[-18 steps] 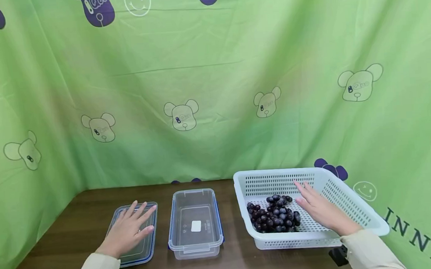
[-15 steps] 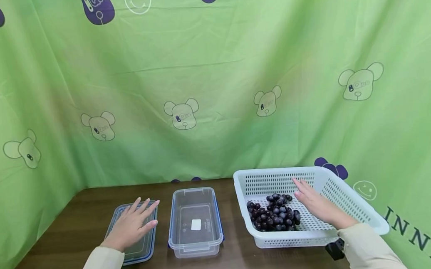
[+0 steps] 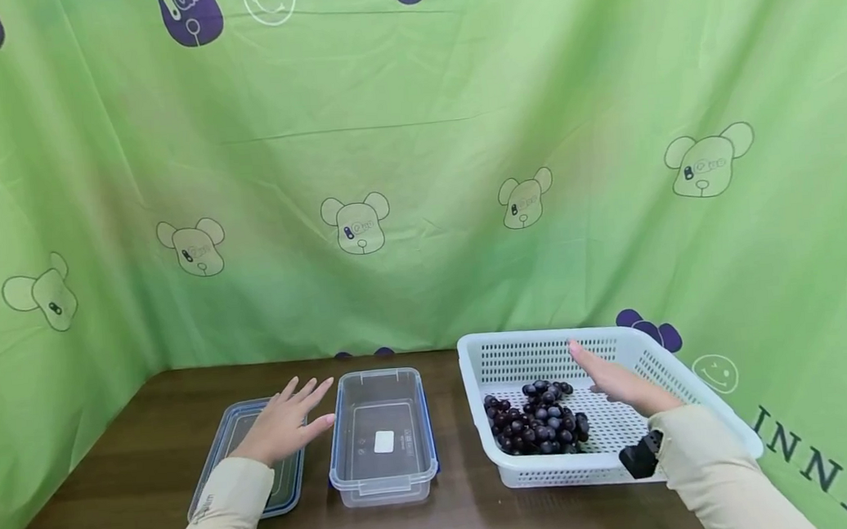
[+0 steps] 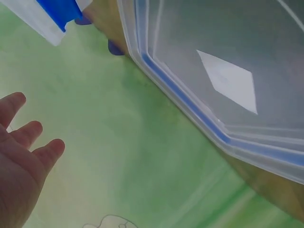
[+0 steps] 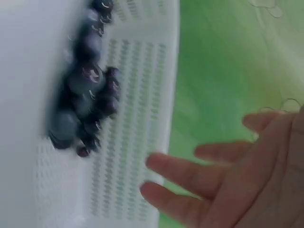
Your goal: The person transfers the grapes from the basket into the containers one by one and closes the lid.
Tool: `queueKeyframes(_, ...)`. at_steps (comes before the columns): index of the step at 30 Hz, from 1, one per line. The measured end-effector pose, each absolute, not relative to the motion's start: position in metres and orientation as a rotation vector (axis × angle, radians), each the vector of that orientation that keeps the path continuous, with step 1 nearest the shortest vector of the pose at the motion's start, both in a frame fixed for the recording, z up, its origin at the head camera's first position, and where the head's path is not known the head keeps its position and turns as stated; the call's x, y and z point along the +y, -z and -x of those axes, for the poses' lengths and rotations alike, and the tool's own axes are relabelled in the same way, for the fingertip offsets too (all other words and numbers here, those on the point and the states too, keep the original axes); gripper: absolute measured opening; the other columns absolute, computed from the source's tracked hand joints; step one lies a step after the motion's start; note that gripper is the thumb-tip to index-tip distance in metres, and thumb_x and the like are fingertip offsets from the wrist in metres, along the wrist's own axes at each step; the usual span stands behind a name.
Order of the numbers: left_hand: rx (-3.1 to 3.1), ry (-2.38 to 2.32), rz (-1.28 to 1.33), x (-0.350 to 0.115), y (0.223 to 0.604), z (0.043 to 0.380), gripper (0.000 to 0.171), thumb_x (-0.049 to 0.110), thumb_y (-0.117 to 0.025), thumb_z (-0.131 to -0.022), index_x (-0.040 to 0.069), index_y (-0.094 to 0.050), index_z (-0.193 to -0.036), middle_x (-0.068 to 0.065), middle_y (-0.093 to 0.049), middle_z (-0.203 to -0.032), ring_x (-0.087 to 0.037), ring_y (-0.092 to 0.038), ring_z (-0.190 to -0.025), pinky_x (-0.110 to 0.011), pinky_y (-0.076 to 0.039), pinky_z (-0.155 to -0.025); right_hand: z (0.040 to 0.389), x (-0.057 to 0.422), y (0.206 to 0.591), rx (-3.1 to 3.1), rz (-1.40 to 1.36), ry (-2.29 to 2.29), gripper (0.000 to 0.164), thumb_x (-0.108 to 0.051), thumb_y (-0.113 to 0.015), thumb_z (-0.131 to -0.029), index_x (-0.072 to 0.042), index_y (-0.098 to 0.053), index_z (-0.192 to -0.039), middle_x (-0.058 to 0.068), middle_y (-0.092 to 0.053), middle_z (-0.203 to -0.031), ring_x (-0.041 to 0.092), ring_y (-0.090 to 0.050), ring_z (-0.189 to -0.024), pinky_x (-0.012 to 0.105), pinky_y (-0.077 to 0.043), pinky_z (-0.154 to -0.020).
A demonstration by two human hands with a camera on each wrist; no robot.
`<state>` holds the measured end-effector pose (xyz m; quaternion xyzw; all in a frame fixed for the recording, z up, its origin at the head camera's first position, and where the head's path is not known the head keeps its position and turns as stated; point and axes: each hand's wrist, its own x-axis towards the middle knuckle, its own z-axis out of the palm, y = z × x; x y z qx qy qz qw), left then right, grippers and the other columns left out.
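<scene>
My left hand (image 3: pixel 284 424) hovers with spread fingers over the right part of a clear lid with a blue seal (image 3: pixel 219 455). Its fingertips come close to a clear plastic food container (image 3: pixel 383 419) that holds nothing but shows a white label. In the left wrist view the fingers stay apart from the lidded shape with a white label. My right hand (image 3: pixel 618 380) is held over a white plastic basket (image 3: pixel 534 480), fingers extended and holding nothing. Dark grapes (image 3: pixel 541 428) lie in the basket's left part; in the right wrist view the grapes (image 5: pixel 85 90) are blurred.
All of it stands on a dark brown wooden table (image 3: pixel 129 482). A green printed curtain (image 3: pixel 425 281) closes off the back and both sides. A black device (image 3: pixel 641 454) is strapped at my right wrist.
My left hand has moved right, from over the lid towards the container. My right hand has shifted left and slightly forward over the basket. Lid, container and grapes stay put.
</scene>
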<state>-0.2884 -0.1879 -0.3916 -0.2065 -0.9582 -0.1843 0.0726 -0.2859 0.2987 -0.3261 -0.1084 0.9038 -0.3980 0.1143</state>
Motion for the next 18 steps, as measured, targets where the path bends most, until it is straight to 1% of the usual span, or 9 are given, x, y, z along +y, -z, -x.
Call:
queueKeyframes(2, -2.886, 0.570, 0.631, -0.186, 0.392, 0.292, 0.066, 0.048, -0.049, -0.095, 0.010, -0.038, -0.148, -0.022, -0.039, -0.146, -0.049, -0.021, -0.138, -0.066, -0.018, -0.107, 0.286, 0.299, 0.323, 2.631, 0.281, 1.157, 0.076, -0.052, -0.008, -0.101, 0.006, 0.001, -0.149, 0.038, 0.003, -0.148, 0.067, -0.031, -0.118, 0.074, -0.031, -0.093)
queueKeyframes(5, -2.912, 0.578, 0.652, -0.188, 0.394, 0.293, 0.066, 0.050, -0.049, -0.095, 0.011, -0.039, -0.147, -0.021, -0.041, -0.145, -0.050, -0.021, -0.137, -0.067, -0.018, -0.106, 0.287, 0.297, 0.320, 2.594, 0.243, 1.125, 0.078, -0.055, -0.012, -0.101, 0.004, 0.001, -0.150, 0.036, 0.003, -0.150, 0.066, -0.032, -0.120, 0.073, -0.032, -0.092)
queueKeyframes(9, -2.969, 0.563, 0.640, -0.196, 0.400, 0.289, 0.064, 0.049, -0.053, -0.093, 0.011, -0.045, -0.144, -0.018, -0.046, -0.143, -0.052, -0.023, -0.135, -0.069, -0.020, -0.105, 0.294, 0.290, 0.323, 2.551, 0.244, 1.077, 0.079, -0.055, -0.024, -0.101, 0.000, 0.000, -0.152, 0.032, 0.002, -0.152, 0.063, -0.039, -0.118, 0.073, -0.037, -0.088)
queueKeyframes(13, -2.998, 0.518, 0.645, -0.197, 0.403, 0.290, 0.065, 0.050, -0.055, -0.092, 0.011, -0.046, -0.143, -0.017, -0.047, -0.142, -0.052, -0.024, -0.135, -0.068, -0.021, -0.104, 0.299, 0.286, 0.323, 2.556, 0.238, 1.018, 0.081, -0.052, -0.037, -0.100, -0.001, -0.002, -0.152, 0.035, -0.004, -0.150, 0.063, -0.045, -0.112, 0.071, -0.043, -0.080)
queueKeyframes(18, -3.004, 0.453, 0.679, -0.186, 0.401, 0.297, 0.068, 0.053, -0.054, -0.090, 0.011, -0.047, -0.143, -0.016, -0.047, -0.142, -0.051, -0.025, -0.135, -0.066, -0.022, -0.106, 0.303, 0.294, 0.318, 2.553, 0.181, 0.951, 0.086, -0.049, -0.049, -0.097, -0.002, -0.001, -0.152, 0.039, -0.008, -0.148, 0.065, -0.042, -0.112, 0.071, -0.044, -0.079)
